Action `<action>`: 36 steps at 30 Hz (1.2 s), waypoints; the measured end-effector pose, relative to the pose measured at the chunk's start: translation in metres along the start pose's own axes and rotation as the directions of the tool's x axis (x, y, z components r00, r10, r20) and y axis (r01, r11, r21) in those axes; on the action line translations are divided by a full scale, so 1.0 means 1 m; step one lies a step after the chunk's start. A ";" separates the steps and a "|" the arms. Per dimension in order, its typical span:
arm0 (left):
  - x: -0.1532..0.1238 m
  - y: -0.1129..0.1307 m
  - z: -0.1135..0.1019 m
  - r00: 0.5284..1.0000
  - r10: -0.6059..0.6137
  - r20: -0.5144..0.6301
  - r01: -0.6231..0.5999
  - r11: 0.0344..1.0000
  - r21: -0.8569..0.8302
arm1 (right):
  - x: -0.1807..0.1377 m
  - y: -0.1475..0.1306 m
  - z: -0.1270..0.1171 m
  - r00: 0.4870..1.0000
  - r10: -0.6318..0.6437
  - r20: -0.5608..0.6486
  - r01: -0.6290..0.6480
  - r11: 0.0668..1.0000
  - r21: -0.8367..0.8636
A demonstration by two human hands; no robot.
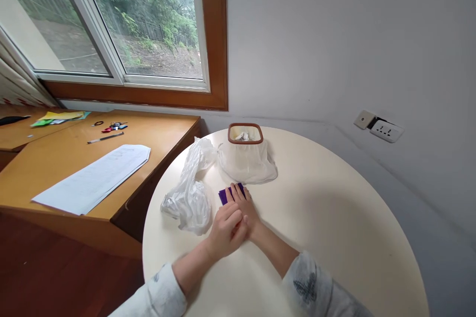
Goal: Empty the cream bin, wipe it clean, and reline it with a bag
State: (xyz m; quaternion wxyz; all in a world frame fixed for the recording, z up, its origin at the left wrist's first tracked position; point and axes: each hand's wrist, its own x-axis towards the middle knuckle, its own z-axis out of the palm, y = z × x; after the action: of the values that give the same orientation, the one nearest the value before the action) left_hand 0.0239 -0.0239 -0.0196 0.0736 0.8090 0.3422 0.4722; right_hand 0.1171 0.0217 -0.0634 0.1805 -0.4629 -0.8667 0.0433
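On the round white table [357, 257], a small folded purple piece [223, 197], cloth or paper, lies under the fingers of my right hand [244, 205]. That hand is stretched flat with its fingers pressing on top, so part of the purple piece is hidden. My left hand [228, 230] is curled, crossing close over the right hand at its thumb side. The inside of its fingers is hidden. Just left of both hands sits a crumpled white plastic bag [191, 193], its upper part trailing toward the back.
Behind my hands stands a bin with a brown rim [245, 141], lined with a translucent white bag and holding crumpled paper. A wooden desk [163, 129] at left bears white papers [96, 176], a pen [105, 138] and keys [115, 127]. A wall socket [386, 130] is at right.
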 end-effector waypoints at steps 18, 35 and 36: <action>-0.013 0.009 0.008 0.792 0.030 0.609 -0.078 0.996 0.052 | -0.144 0.061 -0.055 0.999 0.020 -0.036 -0.026 0.985 -0.172; -0.015 0.008 0.012 0.671 0.016 0.741 -0.181 0.973 0.143 | -0.149 0.056 -0.064 0.995 0.034 0.090 -0.021 0.989 -0.147; -0.015 0.008 0.012 0.671 0.016 0.742 -0.181 0.973 0.143 | -0.149 0.056 -0.064 0.996 0.034 0.086 -0.021 0.989 -0.146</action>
State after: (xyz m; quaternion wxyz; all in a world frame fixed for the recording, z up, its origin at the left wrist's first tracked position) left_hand 0.0331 -0.0368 -0.0331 0.0961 0.9507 0.2858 0.0724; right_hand 0.2590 -0.0749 -0.0582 0.1074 -0.4845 -0.8682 0.0030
